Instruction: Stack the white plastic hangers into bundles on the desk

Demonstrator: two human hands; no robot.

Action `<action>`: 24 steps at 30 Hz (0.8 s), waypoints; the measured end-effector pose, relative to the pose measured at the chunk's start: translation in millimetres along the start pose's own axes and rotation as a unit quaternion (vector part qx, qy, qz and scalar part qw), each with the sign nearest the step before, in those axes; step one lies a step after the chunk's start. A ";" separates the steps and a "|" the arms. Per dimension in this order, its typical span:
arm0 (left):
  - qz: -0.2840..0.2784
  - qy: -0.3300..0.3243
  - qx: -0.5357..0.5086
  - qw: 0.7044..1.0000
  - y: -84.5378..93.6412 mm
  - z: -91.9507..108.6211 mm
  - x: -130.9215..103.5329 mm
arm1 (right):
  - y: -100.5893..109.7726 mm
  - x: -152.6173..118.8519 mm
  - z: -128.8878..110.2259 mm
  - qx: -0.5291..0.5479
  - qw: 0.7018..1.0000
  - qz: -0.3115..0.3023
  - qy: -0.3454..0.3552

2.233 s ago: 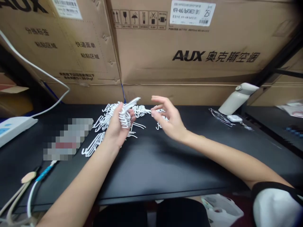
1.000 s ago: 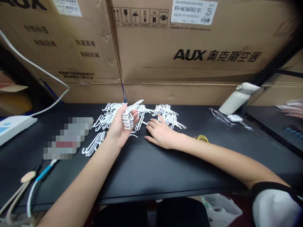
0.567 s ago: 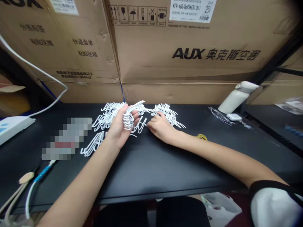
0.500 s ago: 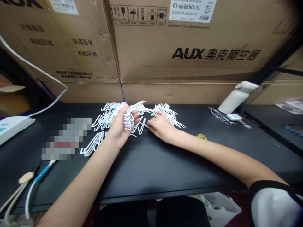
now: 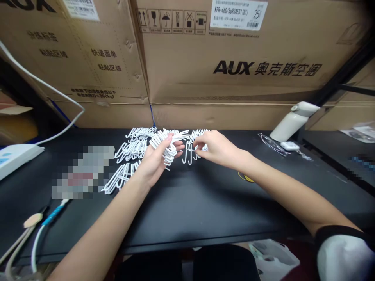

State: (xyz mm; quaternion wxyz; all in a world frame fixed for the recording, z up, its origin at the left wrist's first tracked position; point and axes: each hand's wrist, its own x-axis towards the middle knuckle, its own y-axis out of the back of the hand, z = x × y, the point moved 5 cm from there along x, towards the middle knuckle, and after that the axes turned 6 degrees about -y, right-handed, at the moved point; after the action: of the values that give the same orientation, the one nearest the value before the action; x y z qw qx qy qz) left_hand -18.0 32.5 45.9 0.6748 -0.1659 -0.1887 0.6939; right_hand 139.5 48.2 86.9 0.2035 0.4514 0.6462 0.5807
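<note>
A bundle of white hooks [image 5: 170,154] lies in my left hand [image 5: 156,158], the thumb pressed over it and the fingers behind. To its right, my right hand [image 5: 212,147] pinches a double white hook [image 5: 189,153] at its end, with the curved tips pointing down. More white hooks [image 5: 131,150] lie in rows on the black table, left of and beyond my left hand. Another group of white hooks [image 5: 197,133] sits behind my right hand, which partly covers it.
A white bottle [image 5: 290,125] leans at the right back beside a white fob [image 5: 290,146]. Yellow bands [image 5: 245,177] lie near my right forearm. Large cardboard boxes [image 5: 234,86] stand behind the table [image 5: 205,218]. A blurred flat object [image 5: 84,171] and cables are at left.
My left hand has moved slightly right with the bundle. My right hand has moved right and lifted, and the double hook has shifted right with it.
</note>
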 end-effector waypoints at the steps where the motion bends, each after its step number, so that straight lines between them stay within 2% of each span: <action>1: -0.002 -0.003 0.000 1.000 0.3 -0.2 0.2 | 3.7 0.2 2.8 0.009 1.000 0.006 -0.008; 7: -0.021 0.002 0.015 1.000 1.9 -5.6 2.4 | 45.0 -1.8 22.7 0.075 0.993 0.090 -0.022; 9: -0.038 0.010 0.018 0.999 1.0 -8.2 2.6 | 58.6 -3.2 30.1 0.113 0.989 0.099 -0.017; 11: -0.055 0.019 0.023 0.998 -0.6 -10.2 2.0 | 66.1 -3.5 36.9 0.152 0.985 0.078 -0.009; 17: -0.106 0.038 0.043 0.993 -7.4 -10.4 -4.0 | 60.3 -0.4 49.1 0.259 0.966 -0.017 0.013; 24: -0.147 0.058 0.063 0.985 -10.9 -12.3 -8.9 | 48.3 3.0 47.2 0.319 0.947 -0.046 0.020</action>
State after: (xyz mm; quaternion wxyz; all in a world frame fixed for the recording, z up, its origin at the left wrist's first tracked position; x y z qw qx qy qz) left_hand -2.2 24.2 40.3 0.7884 -0.1336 -0.1275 0.5867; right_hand 191.9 73.5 121.4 0.0629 0.4510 0.8215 0.3433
